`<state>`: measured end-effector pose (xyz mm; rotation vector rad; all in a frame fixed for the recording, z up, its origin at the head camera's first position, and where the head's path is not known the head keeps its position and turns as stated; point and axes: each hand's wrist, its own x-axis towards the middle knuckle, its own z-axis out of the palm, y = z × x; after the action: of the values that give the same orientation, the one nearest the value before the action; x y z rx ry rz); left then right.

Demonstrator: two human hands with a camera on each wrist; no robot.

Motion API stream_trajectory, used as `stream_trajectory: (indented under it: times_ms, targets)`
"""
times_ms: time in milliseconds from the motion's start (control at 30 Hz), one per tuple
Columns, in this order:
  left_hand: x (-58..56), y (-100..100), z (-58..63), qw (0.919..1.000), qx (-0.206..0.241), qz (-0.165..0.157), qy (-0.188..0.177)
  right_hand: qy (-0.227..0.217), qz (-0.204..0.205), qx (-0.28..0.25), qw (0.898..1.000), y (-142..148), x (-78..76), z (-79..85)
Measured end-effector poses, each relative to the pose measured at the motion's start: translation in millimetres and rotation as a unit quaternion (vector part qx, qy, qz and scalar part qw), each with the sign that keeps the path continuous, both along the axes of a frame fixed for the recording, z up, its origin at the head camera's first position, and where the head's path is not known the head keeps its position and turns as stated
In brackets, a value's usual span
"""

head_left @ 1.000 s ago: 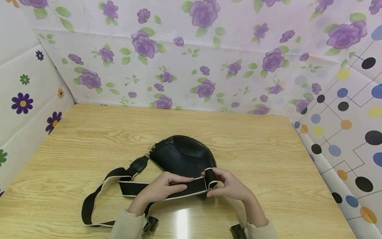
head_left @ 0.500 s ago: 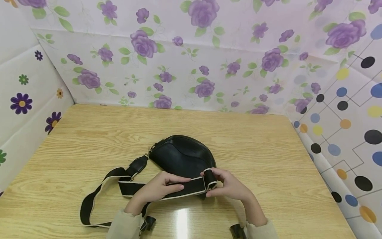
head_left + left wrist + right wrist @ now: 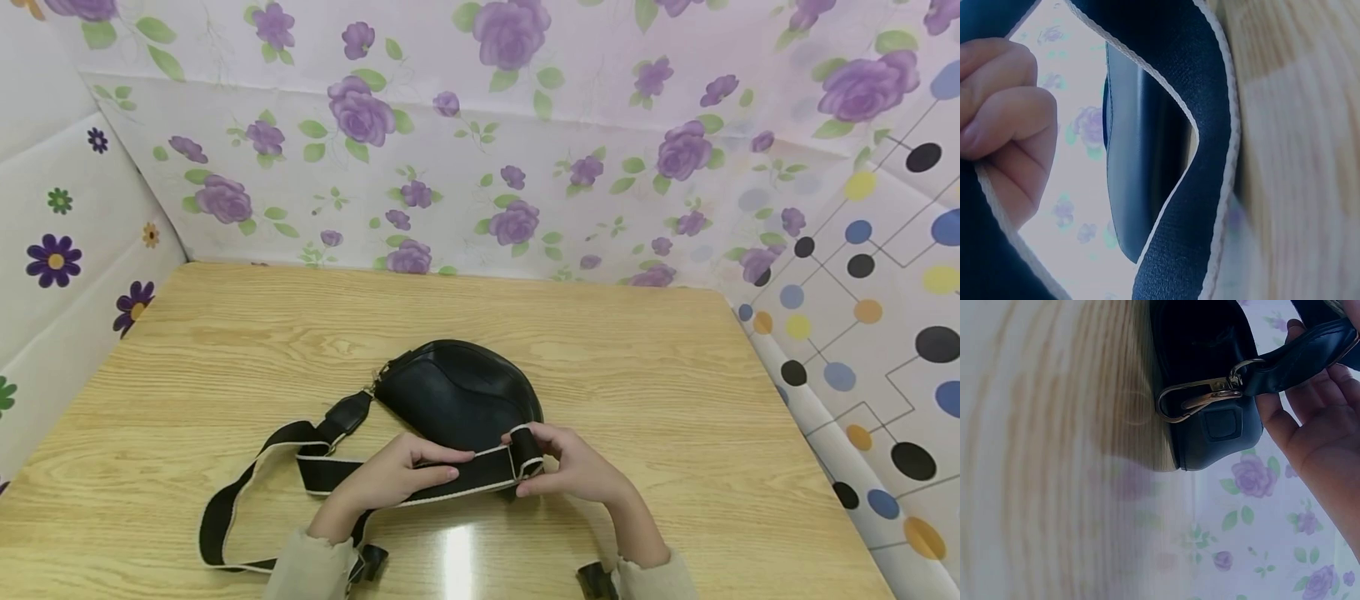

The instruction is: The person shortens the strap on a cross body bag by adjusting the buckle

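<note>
A black half-moon shoulder bag (image 3: 457, 396) lies on the table, its long black strap (image 3: 322, 473) with white edging looped out to the left. My left hand (image 3: 390, 479) pinches the strap in front of the bag; in the left wrist view its fingers (image 3: 1013, 112) curl over the webbing. At the bag's right corner, my right hand (image 3: 577, 468) holds the strap where it folds into a small loop (image 3: 527, 448). The right wrist view shows a gold snap hook (image 3: 1200, 397) and a leather tab (image 3: 1300, 359) beside that hand. Some fingertips are hidden behind the strap.
Wood-grain table (image 3: 637, 358) surrounds the bag. A floral sheet (image 3: 450, 167) stands behind it, with patterned sheets at left and right (image 3: 862, 350). Small black pieces (image 3: 596, 579) show near both sleeves at the front.
My left hand has slid slightly left along the strap, and the strap loop on the left has shifted a little left with it. My right hand has hardly moved.
</note>
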<state>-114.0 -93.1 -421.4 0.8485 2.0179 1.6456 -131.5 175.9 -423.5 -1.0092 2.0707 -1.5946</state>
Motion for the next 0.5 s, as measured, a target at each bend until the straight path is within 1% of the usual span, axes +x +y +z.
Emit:
stream_trajectory:
  times_ms: [200, 367, 433, 500]
  targets:
    - [0.7, -2.2, 0.3, 0.9999, -0.005, 0.004, 0.014, -0.004, -0.005, -0.003, 1.0, 0.0, 0.6, -0.5]
    - [0.0, -4.2, 0.1, 0.9999, -0.006, 0.003, 0.014, 0.002, -0.005, -0.002, 1.0, 0.9, 0.7, -1.1]
    - [-0.3, -5.6, -0.3, 0.9998, -0.007, 0.003, 0.017, 0.004, -0.005, -0.002, 1.0, 1.3, 1.2, 0.3]
    - [-0.2, -7.7, -0.6, 0.9997, -0.013, 0.007, 0.018, -0.005, -0.011, -0.003, 1.0, 1.4, 2.9, 4.6]
